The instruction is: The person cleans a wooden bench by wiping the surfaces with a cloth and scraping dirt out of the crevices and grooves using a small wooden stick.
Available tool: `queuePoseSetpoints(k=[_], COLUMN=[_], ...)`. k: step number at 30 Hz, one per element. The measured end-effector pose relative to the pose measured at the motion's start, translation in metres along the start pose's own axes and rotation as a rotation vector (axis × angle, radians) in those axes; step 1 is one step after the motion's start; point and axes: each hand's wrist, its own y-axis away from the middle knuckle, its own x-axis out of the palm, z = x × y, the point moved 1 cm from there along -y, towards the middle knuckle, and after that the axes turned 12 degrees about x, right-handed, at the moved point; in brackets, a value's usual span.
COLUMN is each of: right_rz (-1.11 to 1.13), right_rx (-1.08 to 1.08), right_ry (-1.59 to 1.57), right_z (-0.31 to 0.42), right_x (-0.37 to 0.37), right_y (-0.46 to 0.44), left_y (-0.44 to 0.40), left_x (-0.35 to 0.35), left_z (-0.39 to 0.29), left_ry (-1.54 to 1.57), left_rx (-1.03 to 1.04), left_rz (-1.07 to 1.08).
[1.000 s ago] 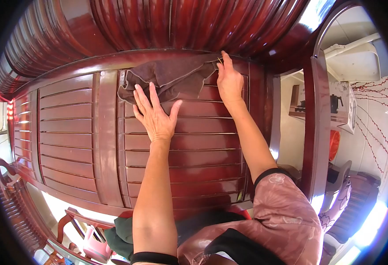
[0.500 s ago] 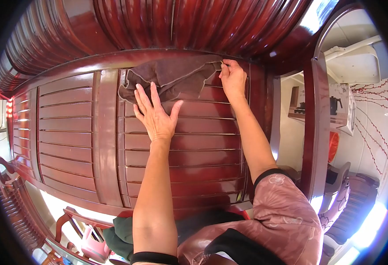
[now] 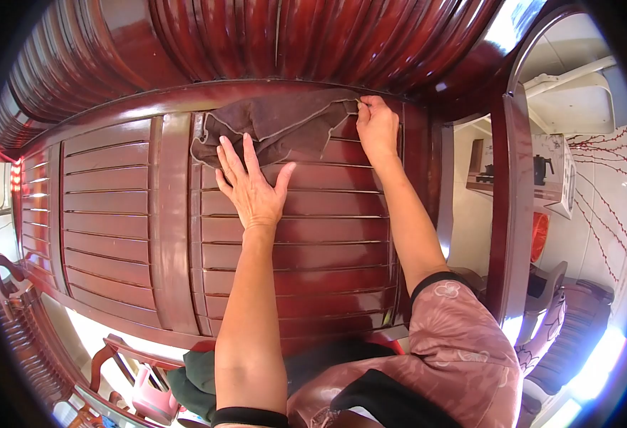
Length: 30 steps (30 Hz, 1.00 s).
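A dark brown cloth (image 3: 278, 121) with a pale stitched edge lies crumpled along the back of the slatted red-brown wooden seat (image 3: 299, 253). My left hand (image 3: 251, 185) rests flat with its fingers spread, the fingertips on the cloth's lower left part and the thumb over the slats. At the cloth's right end, my right hand (image 3: 379, 130) pinches its corner between thumb and fingers, close to the seat's back edge.
The curved wooden backrest (image 3: 221, 39) rises behind the seat. A wooden armrest post (image 3: 506, 214) stands on the right, with a printed box (image 3: 556, 175), a red container (image 3: 539, 237) and red-berried branches (image 3: 599, 214) beyond. A pink object (image 3: 155, 396) is at lower left.
My right hand has moved slightly down from the back edge, and its raised index finger has closed onto the cloth's corner. My left hand has stayed in place.
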Motion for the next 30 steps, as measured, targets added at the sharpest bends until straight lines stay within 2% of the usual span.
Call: queuePoseSetpoints(k=[1,4,10,13,16,22,26,29,30], right_rz=[-0.067,-0.128,-0.163,-0.075,-0.090,-0.314,0.001,-0.139,-0.181], right_rx=[-0.073,-0.094,-0.043,0.104,0.089,-0.094,0.241,0.022,-0.018], right_ry=[0.027,0.001,-0.023,-0.317,-0.340,0.030,-0.442,-0.215,-0.032], right_z=[0.000,0.011,0.013,0.011,0.009,0.010,0.038,0.016,0.013], right_x=[0.000,-0.002,0.016,0.026,0.025,0.015,0.011,0.024,0.019], right_y=[0.001,0.005,-0.008,-0.013,-0.013,-0.014,-0.003,-0.014,-0.015], left_y=[0.000,-0.001,0.000,-0.001,0.000,-0.001,0.000,0.000,-0.001], left_x=[0.000,-0.001,0.000,-0.001,0.000,-0.001,-0.002,-0.001,-0.001], left_z=[0.000,-0.001,0.000,-0.001,-0.001,-0.001,-0.001,-0.001,0.000], left_ry=[-0.001,-0.003,-0.003,-0.009,-0.012,-0.009,-0.016,0.000,0.005], left_rx=[-0.001,0.000,0.000,0.001,0.004,0.008,0.007,0.000,0.003], left_rz=[0.001,0.000,0.000,0.003,0.003,0.004,0.015,0.005,0.000])
